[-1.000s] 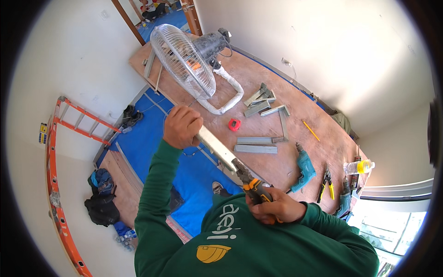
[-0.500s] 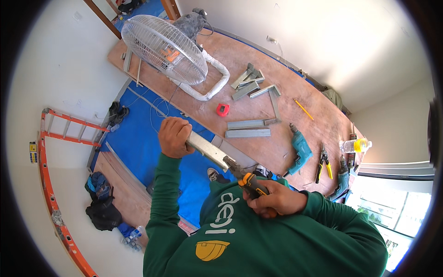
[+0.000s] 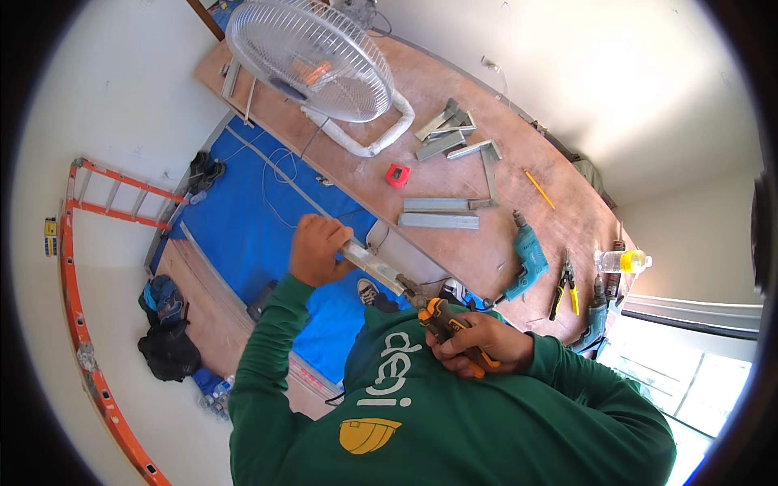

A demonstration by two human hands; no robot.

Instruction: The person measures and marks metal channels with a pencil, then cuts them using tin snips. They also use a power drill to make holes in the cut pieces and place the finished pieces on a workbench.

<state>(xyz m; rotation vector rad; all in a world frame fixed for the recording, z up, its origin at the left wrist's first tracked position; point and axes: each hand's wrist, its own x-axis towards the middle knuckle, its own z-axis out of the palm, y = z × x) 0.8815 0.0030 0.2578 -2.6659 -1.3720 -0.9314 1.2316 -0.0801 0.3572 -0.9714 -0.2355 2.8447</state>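
My left hand [image 3: 319, 250] is closed around one end of a short galvanized metal channel [image 3: 374, 268], held in the air in front of my chest. In my right hand [image 3: 486, 344] are tin snips [image 3: 444, 319] with black and orange handles. Their jaws [image 3: 415, 292] meet the channel's near end; whether the blades bite into the metal is hard to make out. On the wooden worktop beyond lie two straight metal channel pieces [image 3: 440, 219], a bent channel piece [image 3: 489, 166] and a small pile of cut pieces [image 3: 446, 134].
A caged fan [image 3: 312, 61] stands on the worktop [image 3: 454, 251]. Around it lie a red tape measure [image 3: 397, 176], yellow pencil [image 3: 539, 189], teal drill [image 3: 528, 255], yellow-handled pliers [image 3: 565, 287] and plastic bottle [image 3: 622, 261]. An orange ladder [image 3: 74, 300] leans left; blue sheeting [image 3: 243, 194] covers the floor.
My left hand and the channel have come slightly toward my body. The snips' handles look a little farther apart. The view has tilted slightly, shifting the fan upward.
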